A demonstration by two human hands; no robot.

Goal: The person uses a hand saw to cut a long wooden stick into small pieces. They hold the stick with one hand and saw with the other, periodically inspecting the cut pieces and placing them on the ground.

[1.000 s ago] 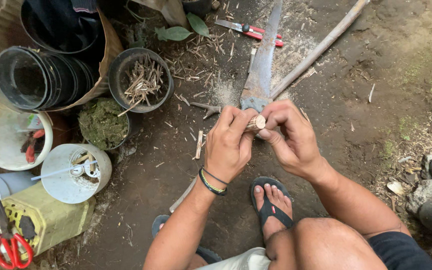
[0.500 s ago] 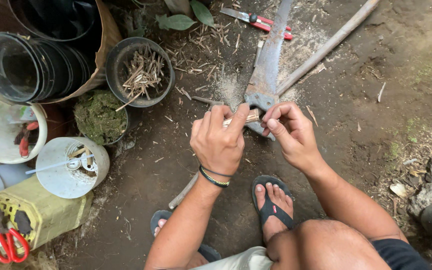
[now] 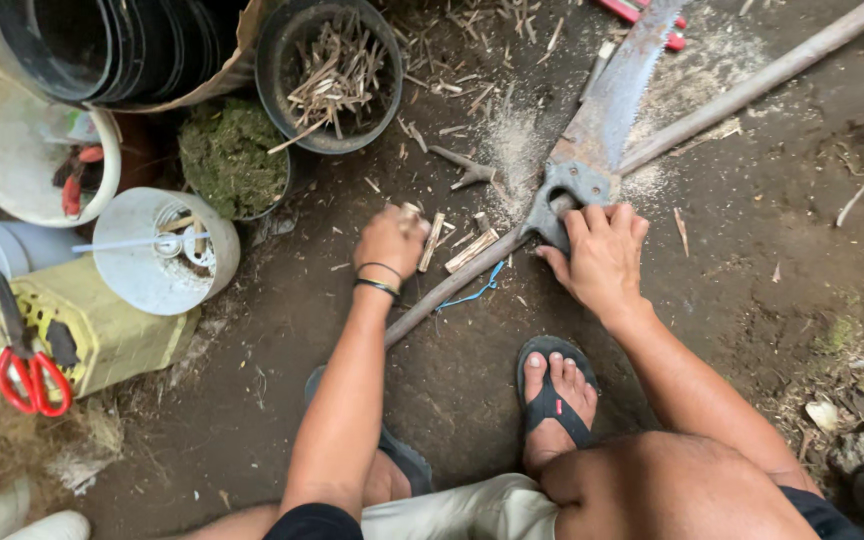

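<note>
Head view: the left hand (image 3: 389,240) is curled shut around a short pale piece of cut wood (image 3: 411,212), held just above the dirt floor (image 3: 752,250). The right hand (image 3: 602,255) lies well apart from it, fingers spread loosely over the handle end of a long rusty grey saw blade (image 3: 607,105). Pale sawdust (image 3: 512,145) and several short cut wood pieces (image 3: 457,245) beside the blade suggest cutting is well underway; a long grey stick (image 3: 752,85) remains uncut
</note>
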